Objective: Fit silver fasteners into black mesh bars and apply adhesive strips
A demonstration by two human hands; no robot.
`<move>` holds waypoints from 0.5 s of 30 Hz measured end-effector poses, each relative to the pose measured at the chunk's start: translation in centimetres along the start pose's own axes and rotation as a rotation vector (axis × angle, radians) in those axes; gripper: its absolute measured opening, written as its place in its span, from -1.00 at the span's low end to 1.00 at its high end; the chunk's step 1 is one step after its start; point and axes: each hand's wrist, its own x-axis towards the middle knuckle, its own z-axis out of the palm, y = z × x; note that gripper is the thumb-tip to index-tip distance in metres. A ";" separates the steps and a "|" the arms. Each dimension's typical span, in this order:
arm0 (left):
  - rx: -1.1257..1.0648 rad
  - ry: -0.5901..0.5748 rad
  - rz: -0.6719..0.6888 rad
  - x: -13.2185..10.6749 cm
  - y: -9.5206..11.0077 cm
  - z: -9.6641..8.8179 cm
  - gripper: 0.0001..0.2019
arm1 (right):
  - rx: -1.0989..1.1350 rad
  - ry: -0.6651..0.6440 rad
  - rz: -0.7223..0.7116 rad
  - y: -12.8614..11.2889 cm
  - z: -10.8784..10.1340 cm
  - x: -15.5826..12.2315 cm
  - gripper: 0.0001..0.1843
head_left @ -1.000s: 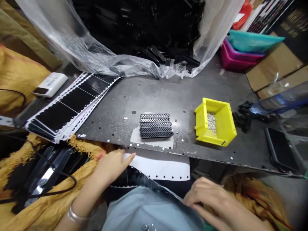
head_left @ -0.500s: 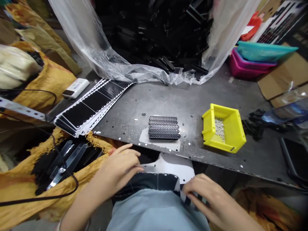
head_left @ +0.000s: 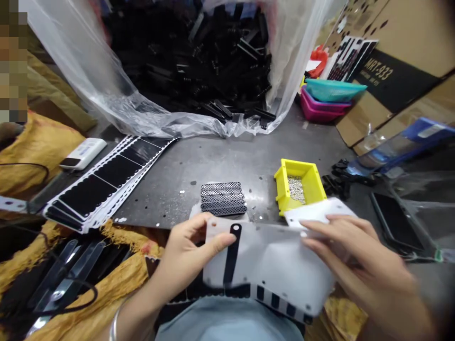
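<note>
A thin, slightly rippled white sheet [head_left: 277, 258] was held up between both hands. Its upper left corner was clamped in the left grip [head_left: 190, 246], with the thumb pressed flat on the face and the fingers curled behind. Under that thumb tip a long black strip [head_left: 232, 263] was seen, round-ended, with a pale disc near its top. The opposite side of the sheet was pinched in the right grip [head_left: 359, 253], which was blurred; whether the white flap [head_left: 318, 210] there was folded over or separate could not be told. Small dark dots were scattered along the edges.

Just beyond the left grip, black strips [head_left: 222, 199] with a lattice of perforations were laid side by side on the scuffed, dark bench [head_left: 170, 199]. Beyond the right grip, a yellow plastic bin [head_left: 282, 194] was set, part-filled with small silvery pieces [head_left: 296, 189]. To the left of the left grip, glossy black panels [head_left: 95, 187] with scalloped white borders were stacked; nearer, a coarse, frayed yellow sack [head_left: 121, 279] was filled with dark, flat pieces. Farther off, crinkled clear plastic [head_left: 149, 118] was draped around a black heap [head_left: 185, 61].
</note>
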 end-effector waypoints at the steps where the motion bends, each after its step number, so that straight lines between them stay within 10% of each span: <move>1: -0.123 -0.034 -0.133 0.2 -0.9 0.5 -0.74 | -0.117 0.033 0.034 0.3 0.5 0.1 -0.66; 4: -0.285 -0.063 -0.329 0.6 -3.2 2.2 -0.65 | -0.256 0.108 0.081 -0.3 3.5 0.4 -0.63; 10: -0.215 0.061 -0.372 0.1 -5.8 3.8 -0.59 | 0.247 -0.091 0.050 -3.6 11.4 0.8 -0.56; 15: 0.088 0.225 -0.319 -1.8 -8.4 1.8 -0.60 | 0.748 -0.227 0.105 -3.9 12.0 -0.6 -0.77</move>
